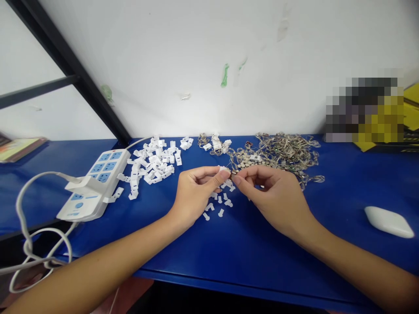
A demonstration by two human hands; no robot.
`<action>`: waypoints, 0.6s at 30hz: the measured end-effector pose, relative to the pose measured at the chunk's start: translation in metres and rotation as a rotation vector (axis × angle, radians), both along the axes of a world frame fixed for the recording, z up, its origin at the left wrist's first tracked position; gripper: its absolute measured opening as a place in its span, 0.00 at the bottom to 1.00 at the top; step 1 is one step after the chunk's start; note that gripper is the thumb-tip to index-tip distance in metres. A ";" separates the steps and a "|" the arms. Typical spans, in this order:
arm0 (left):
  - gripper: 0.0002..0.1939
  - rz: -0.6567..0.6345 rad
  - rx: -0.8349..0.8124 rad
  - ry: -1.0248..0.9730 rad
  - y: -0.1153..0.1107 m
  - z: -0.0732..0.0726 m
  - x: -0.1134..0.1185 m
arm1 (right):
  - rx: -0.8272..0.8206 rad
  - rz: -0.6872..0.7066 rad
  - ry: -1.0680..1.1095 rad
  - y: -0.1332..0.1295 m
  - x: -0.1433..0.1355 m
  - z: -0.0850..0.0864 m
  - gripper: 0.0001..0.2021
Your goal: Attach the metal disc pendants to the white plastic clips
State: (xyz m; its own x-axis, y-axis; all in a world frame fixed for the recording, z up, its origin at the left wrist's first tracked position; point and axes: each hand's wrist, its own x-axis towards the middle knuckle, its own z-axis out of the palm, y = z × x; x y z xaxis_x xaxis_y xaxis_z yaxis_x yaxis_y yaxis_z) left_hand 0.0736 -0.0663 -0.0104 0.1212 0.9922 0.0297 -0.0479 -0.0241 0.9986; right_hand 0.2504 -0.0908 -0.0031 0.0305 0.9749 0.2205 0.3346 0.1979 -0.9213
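Observation:
My left hand (196,192) is closed in a pinch on a small white plastic piece (222,168) near the middle of the blue table. Against its fingertips, my right hand (271,192) pinches a small metallic part (233,173), mostly covered by the fingers. Small white tabs (221,212) lie on the table just below and between the hands. Behind my right hand is a heap of wire-like metal parts (284,150), with small round discs (244,160) beside it. A pile of white plastic pieces (157,161) lies left of my left hand.
A white power strip (98,179) with a plug and looping cable (21,209) stands at the left. A white rounded object (389,221) lies at the right. Yellow and black items (376,135) are at the back right, partly pixelated. A wall (196,52) rises behind the table (229,257).

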 end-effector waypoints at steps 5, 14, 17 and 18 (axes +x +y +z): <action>0.19 0.033 0.158 0.132 0.012 0.007 -0.014 | 0.137 -0.145 -0.187 0.012 0.026 0.014 0.10; 0.16 0.213 0.705 1.185 0.063 0.047 -0.099 | 0.039 -0.323 -0.829 0.055 0.108 0.029 0.06; 0.19 0.178 0.591 1.457 0.069 0.049 -0.112 | -0.023 -0.291 -0.939 0.055 0.109 0.025 0.06; 0.19 0.177 0.571 1.500 0.069 0.049 -0.113 | -0.032 -0.294 -0.945 0.054 0.107 0.024 0.06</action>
